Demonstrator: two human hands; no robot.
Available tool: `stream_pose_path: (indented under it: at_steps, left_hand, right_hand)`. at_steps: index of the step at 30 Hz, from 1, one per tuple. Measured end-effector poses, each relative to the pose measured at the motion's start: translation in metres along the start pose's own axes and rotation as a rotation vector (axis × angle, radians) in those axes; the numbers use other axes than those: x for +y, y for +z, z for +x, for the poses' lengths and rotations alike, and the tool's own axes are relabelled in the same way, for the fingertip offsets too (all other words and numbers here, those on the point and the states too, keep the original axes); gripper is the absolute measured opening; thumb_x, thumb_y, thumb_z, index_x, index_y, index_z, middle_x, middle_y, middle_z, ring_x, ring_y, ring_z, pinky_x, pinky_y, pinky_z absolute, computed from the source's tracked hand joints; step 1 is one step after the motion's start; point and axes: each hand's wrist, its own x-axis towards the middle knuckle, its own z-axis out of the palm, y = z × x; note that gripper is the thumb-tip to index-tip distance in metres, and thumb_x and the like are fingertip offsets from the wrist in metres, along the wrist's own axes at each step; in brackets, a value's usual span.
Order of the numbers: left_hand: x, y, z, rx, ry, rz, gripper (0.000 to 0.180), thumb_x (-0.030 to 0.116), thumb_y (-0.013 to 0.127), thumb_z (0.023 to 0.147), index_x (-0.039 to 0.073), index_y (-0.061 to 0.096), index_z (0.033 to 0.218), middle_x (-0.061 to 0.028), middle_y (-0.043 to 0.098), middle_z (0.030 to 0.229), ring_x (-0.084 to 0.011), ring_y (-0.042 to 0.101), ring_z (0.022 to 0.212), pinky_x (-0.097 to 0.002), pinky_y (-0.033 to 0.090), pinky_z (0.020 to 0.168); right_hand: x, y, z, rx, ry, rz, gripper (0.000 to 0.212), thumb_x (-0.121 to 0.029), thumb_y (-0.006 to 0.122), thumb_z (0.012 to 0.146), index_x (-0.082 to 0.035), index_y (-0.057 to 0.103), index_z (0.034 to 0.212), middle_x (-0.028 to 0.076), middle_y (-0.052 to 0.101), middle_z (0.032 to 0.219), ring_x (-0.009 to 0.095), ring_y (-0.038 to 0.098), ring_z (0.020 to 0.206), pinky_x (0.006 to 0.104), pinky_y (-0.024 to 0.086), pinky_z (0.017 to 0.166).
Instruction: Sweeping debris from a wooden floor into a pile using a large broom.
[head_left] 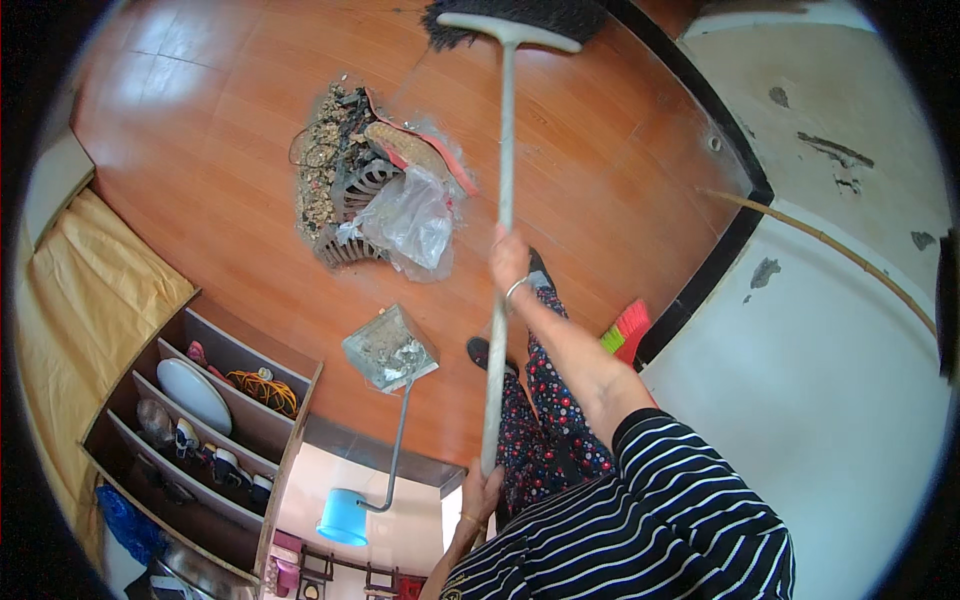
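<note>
Both my hands are wrapped round the pale handle of a long broom [507,130]. My right hand [510,262], with a bracelet at the wrist, grips the handle about midway. Lower down, near its end, my left hand [482,492] is closed on it. The broom's dark bristles [555,14] rest at the far side, partly cut off by the picture's top edge. Left of the handle lies a heap of grit [322,150] with old footwear, among it a pink-edged sole [415,150], and a crumpled clear plastic bag [412,222].
A long-handled dustpan [388,345] holding grey dirt stands nearer me. At left is a shoe rack [215,350] beside a yellow cloth [100,290]. A blue bucket [344,518] is below. A red-and-green brush [628,328] and a bamboo pole [830,238] are by the right wall.
</note>
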Motion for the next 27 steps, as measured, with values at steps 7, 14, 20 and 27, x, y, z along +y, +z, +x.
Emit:
stream_pose_path:
  at_steps: [7,14,20,27]
  left_hand:
    - [-0.103,-0.032,-0.098,0.106,-0.034,0.235,0.028,0.025,0.056,0.081,0.001,0.043,0.085,-0.0221,0.053,0.061,-0.036,0.054,0.054,-0.0409,0.043,0.051]
    - [-0.03,-0.045,-0.08,0.139,-0.201,0.279,0.025,0.021,0.057,0.079,0.001,0.044,0.086,-0.0246,0.055,0.065,-0.04,0.057,0.061,-0.0438,0.044,0.053]
    - [0.108,0.005,0.031,0.053,0.068,0.132,0.024,0.016,0.055,0.081,-0.003,0.045,0.092,-0.0169,0.054,0.071,-0.0256,0.055,0.064,-0.0354,0.043,0.058]
    - [0.135,-0.004,0.061,0.058,0.142,0.007,0.024,0.016,0.053,0.082,-0.003,0.043,0.092,-0.0145,0.051,0.069,-0.0217,0.054,0.063,-0.0353,0.043,0.057]
  right_hand:
    - [-0.031,-0.017,-0.142,-0.513,0.419,-0.002,0.045,-0.039,0.035,0.09,0.004,0.049,0.09,0.032,0.056,0.081,0.047,0.055,0.081,0.0509,0.044,0.069]
    - [-0.06,0.0,-0.088,-0.409,0.286,0.088,0.047,-0.037,0.035,0.091,0.005,0.054,0.078,0.029,0.055,0.068,0.045,0.056,0.07,0.0494,0.043,0.057]
    - [-0.082,0.029,0.101,-0.396,-0.031,0.131,0.052,-0.041,0.034,0.089,0.005,0.059,0.083,0.03,0.058,0.085,0.044,0.056,0.084,0.0498,0.044,0.074]
    - [-0.104,0.043,0.147,-0.403,0.131,0.179,0.049,-0.037,0.036,0.088,0.005,0.061,0.088,0.03,0.057,0.092,0.044,0.056,0.088,0.048,0.044,0.076]
